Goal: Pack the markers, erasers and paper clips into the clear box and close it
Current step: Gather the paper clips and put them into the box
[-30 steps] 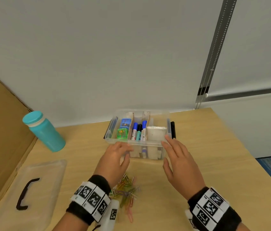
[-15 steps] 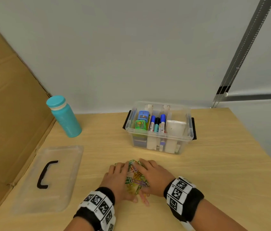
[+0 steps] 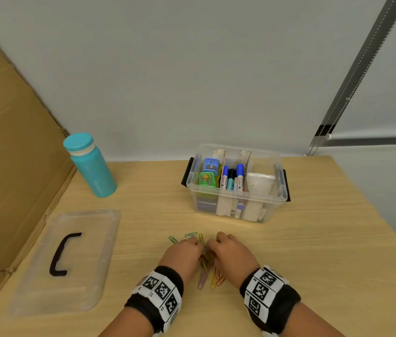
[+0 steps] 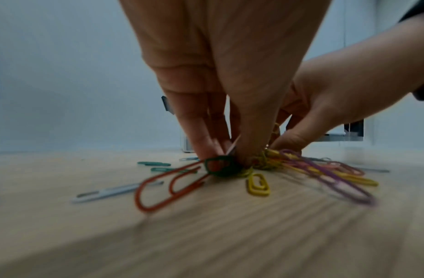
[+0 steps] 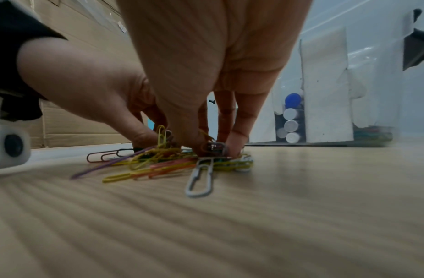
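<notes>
Colored paper clips (image 3: 207, 260) lie in a loose pile on the wooden table (image 3: 314, 263), near its front edge. My left hand (image 3: 193, 242) and right hand (image 3: 216, 242) meet over the pile, fingertips down. In the left wrist view, my left hand (image 4: 227, 150) pinches clips (image 4: 265, 163) against the table. In the right wrist view, my right hand (image 5: 213, 144) pinches the pile (image 5: 158, 161) from the other side. Behind them the clear box (image 3: 273, 207) stands without its lid. It holds upright markers (image 3: 232, 178), small blue and green items (image 3: 208, 172) and white dividers.
The clear lid (image 3: 75, 283) with a black handle lies flat at the left. A teal bottle (image 3: 92, 166) stands at the back left. Cardboard (image 3: 9, 142) walls the left side. A few stray clips (image 3: 187, 235) lie just beyond my left fingers.
Both hands left the front of the box and came back to the clip pile. Since half a second ago the fingers have drawn closer together, bunching the clips.
</notes>
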